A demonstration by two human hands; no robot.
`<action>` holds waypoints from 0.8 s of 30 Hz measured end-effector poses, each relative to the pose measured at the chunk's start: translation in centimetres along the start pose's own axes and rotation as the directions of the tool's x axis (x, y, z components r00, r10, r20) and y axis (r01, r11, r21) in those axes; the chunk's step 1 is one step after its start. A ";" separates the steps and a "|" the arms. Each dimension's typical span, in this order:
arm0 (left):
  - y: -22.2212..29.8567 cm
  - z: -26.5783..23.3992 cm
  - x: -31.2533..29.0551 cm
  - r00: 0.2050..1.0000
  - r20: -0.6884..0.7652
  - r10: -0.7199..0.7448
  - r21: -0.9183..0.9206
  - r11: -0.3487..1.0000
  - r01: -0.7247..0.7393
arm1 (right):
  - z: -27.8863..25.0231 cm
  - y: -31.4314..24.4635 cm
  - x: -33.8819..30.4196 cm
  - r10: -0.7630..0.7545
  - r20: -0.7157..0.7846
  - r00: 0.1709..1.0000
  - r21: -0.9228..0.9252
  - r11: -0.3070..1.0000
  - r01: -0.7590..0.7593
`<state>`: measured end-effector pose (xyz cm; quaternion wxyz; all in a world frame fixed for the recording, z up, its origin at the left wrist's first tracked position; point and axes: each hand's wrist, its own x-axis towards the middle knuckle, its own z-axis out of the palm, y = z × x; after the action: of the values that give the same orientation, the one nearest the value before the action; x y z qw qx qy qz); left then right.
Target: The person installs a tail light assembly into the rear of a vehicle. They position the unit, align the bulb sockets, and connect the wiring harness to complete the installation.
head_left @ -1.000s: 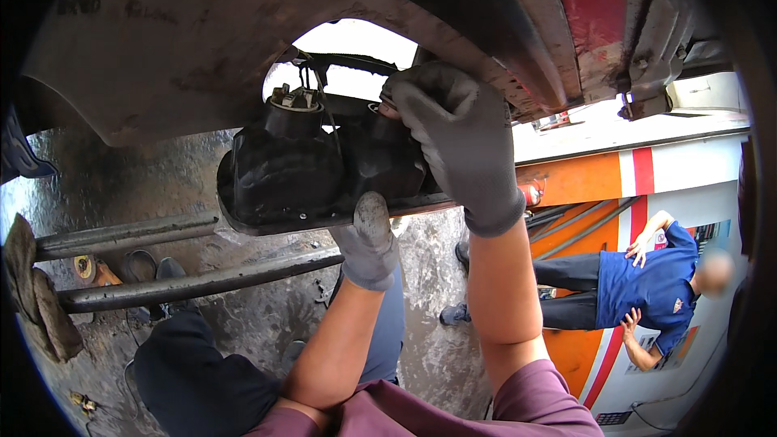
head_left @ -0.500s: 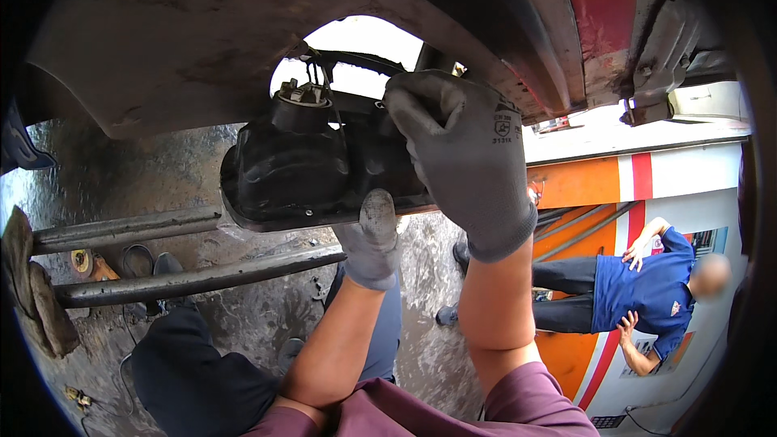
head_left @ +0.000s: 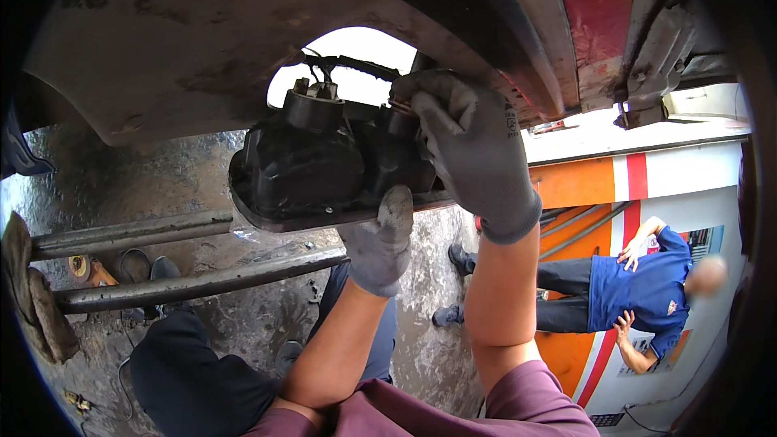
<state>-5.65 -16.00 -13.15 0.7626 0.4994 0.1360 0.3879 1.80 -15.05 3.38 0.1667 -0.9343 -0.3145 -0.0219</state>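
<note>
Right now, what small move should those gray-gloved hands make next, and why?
Probably steady the black plastic twin-domed housing more firmly with the gray-gloved left hand: its thumb overlaps the rim, while the gray-gloved right hand is at the black cylindrical right-side neck.

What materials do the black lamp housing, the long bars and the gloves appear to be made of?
Black lamp housing: probably moulded plastic, semi-gloss; rounded, softly shining contours.
Long bars: likely metal, worn dark finish; dull highlights.
Gloves: likely coated knit, matte grey; fine texture near wrists.
</note>
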 end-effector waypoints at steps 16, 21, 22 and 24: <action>2.1 -0.1 0.5 0.998 -0.009 0.055 0.124 0.991 -0.053 | -0.2 -0.4 0.8 0.333 0.150 0.931 0.421 0.831 -0.365; 1.8 -0.5 0.3 0.985 0.021 0.169 0.229 0.959 -0.169 | -0.7 -0.6 0.6 0.351 0.169 0.921 0.397 0.831 -0.390; 2.0 -0.7 0.7 0.992 0.034 0.119 0.178 0.976 -0.123 | -0.6 -0.5 0.6 0.342 0.173 0.924 0.398 0.833 -0.383; 2.4 -0.8 1.2 0.998 0.058 -0.002 0.054 0.999 -0.001 | -0.5 -0.2 0.5 0.348 0.185 0.919 0.433 0.811 -0.395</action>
<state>-6.46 -14.13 -11.28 0.7526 0.5307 0.1245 0.3694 2.16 -14.77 4.01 0.3695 -0.9107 -0.1295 0.1320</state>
